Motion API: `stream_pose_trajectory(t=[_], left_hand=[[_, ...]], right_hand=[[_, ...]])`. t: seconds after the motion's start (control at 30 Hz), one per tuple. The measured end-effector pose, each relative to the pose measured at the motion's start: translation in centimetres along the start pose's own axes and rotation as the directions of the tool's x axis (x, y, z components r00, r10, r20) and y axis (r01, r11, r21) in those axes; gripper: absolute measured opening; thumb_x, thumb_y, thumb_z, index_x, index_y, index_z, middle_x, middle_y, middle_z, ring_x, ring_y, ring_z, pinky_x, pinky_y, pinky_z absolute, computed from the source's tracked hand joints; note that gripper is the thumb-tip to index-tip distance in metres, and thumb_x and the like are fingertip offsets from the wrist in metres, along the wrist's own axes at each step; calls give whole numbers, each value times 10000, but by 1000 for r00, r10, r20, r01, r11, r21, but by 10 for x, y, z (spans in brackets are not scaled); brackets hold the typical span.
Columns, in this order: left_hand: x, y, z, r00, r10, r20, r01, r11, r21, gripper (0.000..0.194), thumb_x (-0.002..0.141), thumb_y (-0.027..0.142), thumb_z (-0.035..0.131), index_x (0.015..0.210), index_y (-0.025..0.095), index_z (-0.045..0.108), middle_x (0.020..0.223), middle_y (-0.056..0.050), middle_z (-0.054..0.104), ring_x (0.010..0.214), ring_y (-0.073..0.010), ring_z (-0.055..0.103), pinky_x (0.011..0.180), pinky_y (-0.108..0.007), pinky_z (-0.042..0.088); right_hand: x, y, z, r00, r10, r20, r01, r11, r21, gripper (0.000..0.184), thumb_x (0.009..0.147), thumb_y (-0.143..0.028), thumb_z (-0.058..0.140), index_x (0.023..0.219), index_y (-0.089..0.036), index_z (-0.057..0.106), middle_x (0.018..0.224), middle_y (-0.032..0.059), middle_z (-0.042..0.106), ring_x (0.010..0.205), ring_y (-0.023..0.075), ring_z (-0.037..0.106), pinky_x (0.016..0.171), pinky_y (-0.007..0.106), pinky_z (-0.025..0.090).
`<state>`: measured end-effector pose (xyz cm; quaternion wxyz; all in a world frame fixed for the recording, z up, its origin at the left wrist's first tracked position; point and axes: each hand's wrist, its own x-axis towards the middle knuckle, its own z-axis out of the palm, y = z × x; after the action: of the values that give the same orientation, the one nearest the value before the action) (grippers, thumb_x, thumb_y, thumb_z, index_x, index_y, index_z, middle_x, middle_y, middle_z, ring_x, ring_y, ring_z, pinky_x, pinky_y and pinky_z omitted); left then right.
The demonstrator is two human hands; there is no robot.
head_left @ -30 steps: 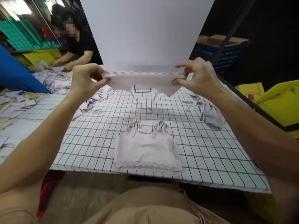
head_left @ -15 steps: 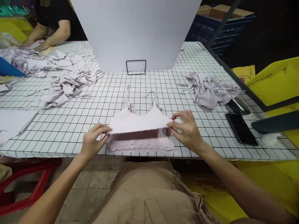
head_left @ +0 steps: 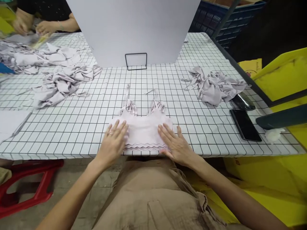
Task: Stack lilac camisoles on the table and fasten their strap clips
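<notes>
A stack of pale pink camisole tops [head_left: 143, 129] with thin straps and wavy hems lies at the table's front edge. My left hand [head_left: 114, 140] rests flat on its left side, fingers stretched out. On the right side of the stack, my right hand [head_left: 176, 143] also lies flat with its fingers apart. Neither hand grips the cloth. The straps point away from me, bunched in small ruffles at the top of the tops.
Crumpled pale garments [head_left: 62, 84] lie to the left, with another heap [head_left: 213, 84] at the right. A phone [head_left: 245, 125] sits near the right edge. A white board [head_left: 136, 32] stands behind a wire stand [head_left: 136, 69]. A co-worker's hands [head_left: 44, 28] handle cloth at the far left.
Both hands have let go of the top garment's lower edge, which now lies down on the stack. They have moved inward and flattened on the cloth.
</notes>
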<state>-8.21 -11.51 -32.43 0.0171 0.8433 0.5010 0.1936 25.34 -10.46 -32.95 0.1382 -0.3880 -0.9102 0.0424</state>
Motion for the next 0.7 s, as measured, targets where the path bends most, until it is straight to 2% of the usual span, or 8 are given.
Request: stream_pose_trajectory(t=[0.1, 0.2, 0.27, 0.33, 0.43, 0.53, 0.63, 0.7], left_hand=[[2, 8, 18, 995, -17, 101, 8, 996, 89, 593, 1043, 364, 425, 1582, 140, 318, 1643, -156, 316, 1546, -352, 228, 1233, -595, 217], [7, 4, 22, 995, -14, 98, 4, 995, 103, 537, 1057, 350, 393, 1550, 138, 380, 1647, -135, 314, 1562, -318, 185, 1257, -581, 177], [16, 0, 19, 998, -1, 58, -4, 995, 96, 493, 1062, 321, 372, 1508, 120, 441, 1630, -142, 350, 1563, -302, 189, 1259, -580, 185], [27, -3, 19, 999, 3, 33, -7, 995, 97, 482, 1062, 317, 370, 1477, 95, 475, 1613, -161, 377, 1556, -303, 216, 1250, -577, 227], [39, -4, 27, 1000, -4, 18, 2, 994, 112, 489, 1055, 338, 397, 1450, 66, 497, 1584, -189, 413, 1526, -325, 296, 1223, -585, 294], [41, -2, 37, 1000, -20, 23, 18, 997, 73, 515, 1044, 350, 441, 1475, 70, 465, 1573, -188, 432, 1508, -324, 337, 1209, -587, 328], [41, -6, 33, 999, -53, 10, 53, 996, -73, 485, 1035, 320, 474, 1476, 119, 479, 1575, -156, 440, 1516, -309, 326, 1220, -601, 307], [46, -17, 19, 990, -130, -55, 113, 963, -246, 428, 1026, 290, 494, 1435, 172, 539, 1539, -125, 501, 1496, -292, 372, 1229, -606, 286]], right_hand=[[2, 11, -4, 985, 59, 162, -71, 995, 68, 700, 1034, -546, 376, 1624, -230, 171, 1613, 172, 375, 1508, 355, 323, 1116, 724, 281], [32, 34, -22, 994, 111, -14, -108, 984, 140, 515, 1038, -464, 430, 1503, -243, 449, 1464, 150, 575, 1379, 344, 494, 1076, 664, 378], [76, 47, -34, 979, 100, -177, -68, 981, 182, 365, 1023, -388, 484, 1306, -205, 624, 1249, 143, 698, 1198, 314, 597, 1019, 563, 451], [133, 54, -38, 975, 73, -212, -27, 977, 210, 249, 1003, -313, 503, 1097, -192, 699, 1051, 120, 730, 1020, 277, 613, 933, 488, 482], [225, 55, -26, 979, 186, -76, -165, 959, 231, 280, 988, -316, 493, 816, -188, 673, 922, 103, 709, 970, 279, 576, 916, 498, 458], [302, 50, 2, 930, 354, 96, -366, 912, 187, 331, 950, -435, 567, 787, -157, 643, 1055, 156, 690, 1166, 358, 521, 1061, 652, 314], [349, 46, 29, 883, 419, 210, -458, 866, 199, 257, 845, -342, 713, 710, -144, 619, 1073, 199, 690, 1299, 437, 430, 1089, 742, 183], [363, 44, 39, 880, 396, 261, -461, 846, 269, 169, 805, -203, 717, 689, -149, 607, 990, 170, 719, 1245, 405, 502, 1065, 701, 283]])
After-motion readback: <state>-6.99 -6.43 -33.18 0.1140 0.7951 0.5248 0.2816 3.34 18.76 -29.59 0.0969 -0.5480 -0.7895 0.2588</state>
